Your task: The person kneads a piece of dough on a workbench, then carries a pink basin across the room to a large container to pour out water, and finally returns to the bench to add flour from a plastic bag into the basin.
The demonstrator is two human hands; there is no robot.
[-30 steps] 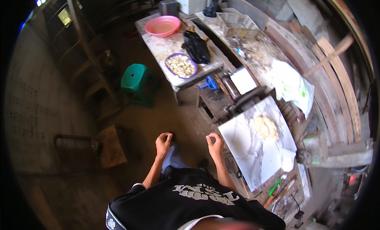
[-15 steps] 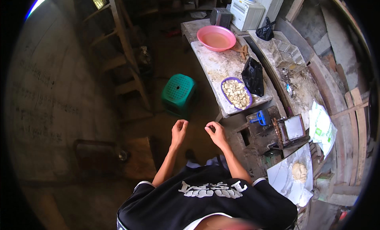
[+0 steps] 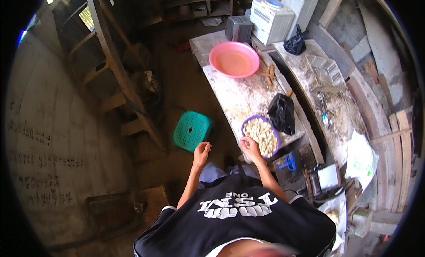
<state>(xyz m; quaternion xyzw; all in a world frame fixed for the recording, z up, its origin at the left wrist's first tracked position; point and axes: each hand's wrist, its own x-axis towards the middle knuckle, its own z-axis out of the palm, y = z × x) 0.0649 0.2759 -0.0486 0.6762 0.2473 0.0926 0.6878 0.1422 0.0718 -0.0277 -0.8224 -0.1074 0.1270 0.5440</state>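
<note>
My left hand [image 3: 202,151] is held in front of me beside the near edge of the green plastic stool [image 3: 191,131], fingers curled in with nothing visible in them. My right hand [image 3: 250,147] overlaps the near left rim of the purple basin [image 3: 279,141] in view; whether it touches is unclear. Its fingers are bent in toward the thumb, and I see no object in them. Pale, chunky cut pieces [image 3: 265,137] fill the basin, which sits at the near end of the white-topped table [image 3: 226,95]. A black plastic bag [image 3: 282,114] lies against it.
Farther along the table are a pink basin [image 3: 233,60] of cloudy liquid and brown roots [image 3: 270,75]. A white appliance [image 3: 271,21] stands behind. To the right are a wire-like crate [image 3: 325,72], a white sack [image 3: 361,157] and a blue-handled tool [image 3: 290,162]. A wooden ladder [image 3: 119,71] leans left.
My view has shifted forward, so the table and stool appear closer to my body. My right hand now overlaps the purple basin's edge; my left hand is nearer the stool.
</note>
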